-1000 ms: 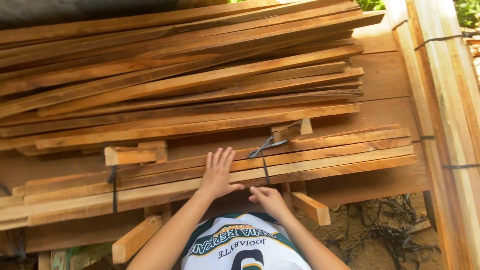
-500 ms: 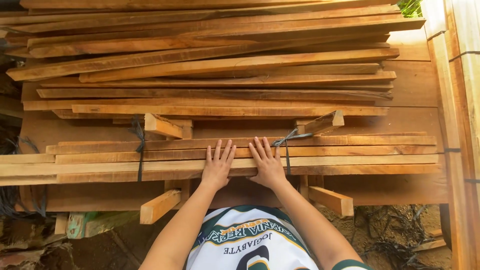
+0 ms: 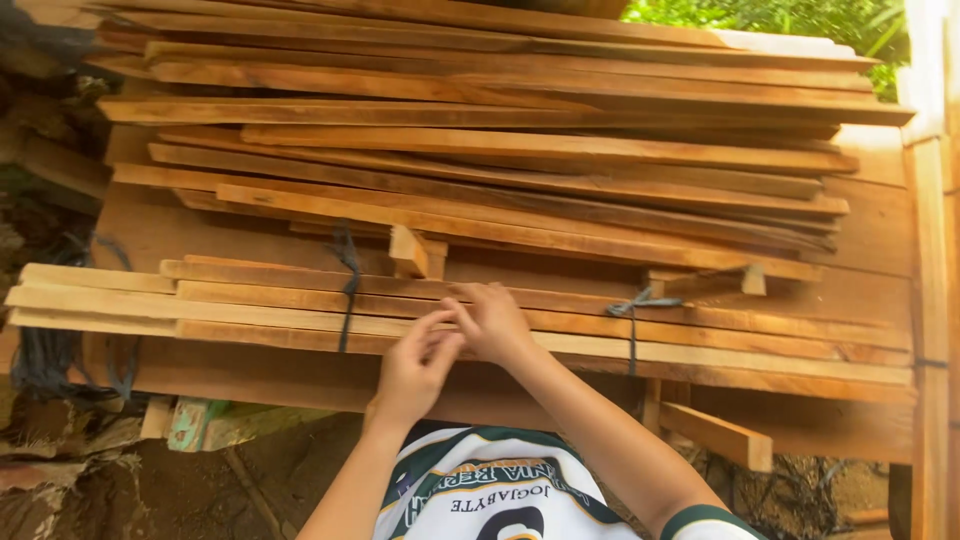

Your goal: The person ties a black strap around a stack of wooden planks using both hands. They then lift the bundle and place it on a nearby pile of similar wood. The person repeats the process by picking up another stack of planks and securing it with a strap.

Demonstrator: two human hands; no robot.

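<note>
Looking down over the chest, both hands meet at centre frame on a tied bundle of wooden slats. Left hand lies just below the bundle's near edge, fingers curled loosely, tips touching the right hand; whether it pinches anything cannot be told, since the right hand and its own fingers hide the contact. Right hand rests on top of the slats, fingers bent, knuckles up; its grip is also unclear, fingertips hidden under the palm.

Hidden or cut off: the bundle's left end reaches almost to the left frame edge, its right end stops at an upright plank at right. Forearms are cut by the lower frame edge. The shirt, white and green, fills bottom centre.

Bundle: long axis runs left to right, dipping slightly toward lower right. Two dark straps bind it, one strap left of the hands, another strap to the right. It lies at mid-frame on a broad board.

Behind it, upper frame, a loose stack of long planks lies roughly parallel, unevenly fanned. A short block stands between stack and bundle. Another block juts out below at lower right. Dirt ground at lower left; foliage upper right, blurred.
</note>
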